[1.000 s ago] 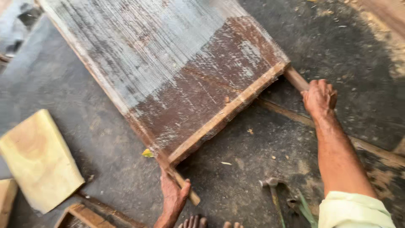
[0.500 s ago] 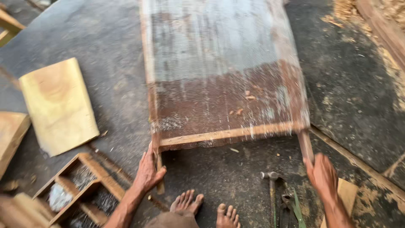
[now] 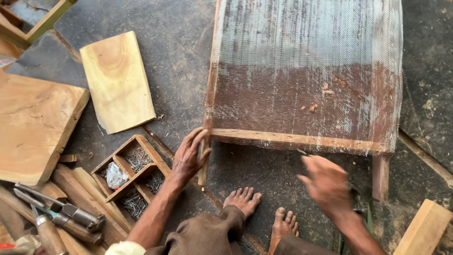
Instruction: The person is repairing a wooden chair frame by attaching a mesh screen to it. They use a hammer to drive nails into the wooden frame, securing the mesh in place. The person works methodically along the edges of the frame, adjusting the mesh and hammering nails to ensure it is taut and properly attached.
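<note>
Mesh: grey wire mesh (image 3: 306, 61) over a wooden frame (image 3: 292, 138), lying flat on the dark floor (image 3: 179, 56), squared up in front of the person now; a second ago it sat skewed, at an angle.
Change: the frame has swung round so its near rail runs straight across just beyond the bare feet (image 3: 243, 200). I'd judge it is being lined up for work on that near edge.
Left hand: the left hand (image 3: 188, 158) has moved to the frame's near-left corner, fingers curled round the protruding leg (image 3: 203, 165), gripping it.
Right hand: the right hand (image 3: 328, 184) has let go of the right leg (image 3: 380, 177) and now hangs blurred just below the near rail, fingers loosely spread, holding nothing I can make out.
Packages: one small clear plastic bag (image 3: 114, 175), crumpled, sits in a compartment of the wooden nail tray (image 3: 132, 174) to the left; loose nails fill the other compartments.
Labels, signs: none visible anywhere.
Around: pale boards (image 3: 117, 80) lie to the left, pincers (image 3: 71, 215) and a hammer (image 3: 47, 231) at bottom left, one wood block (image 3: 424, 229) at bottom right.
</note>
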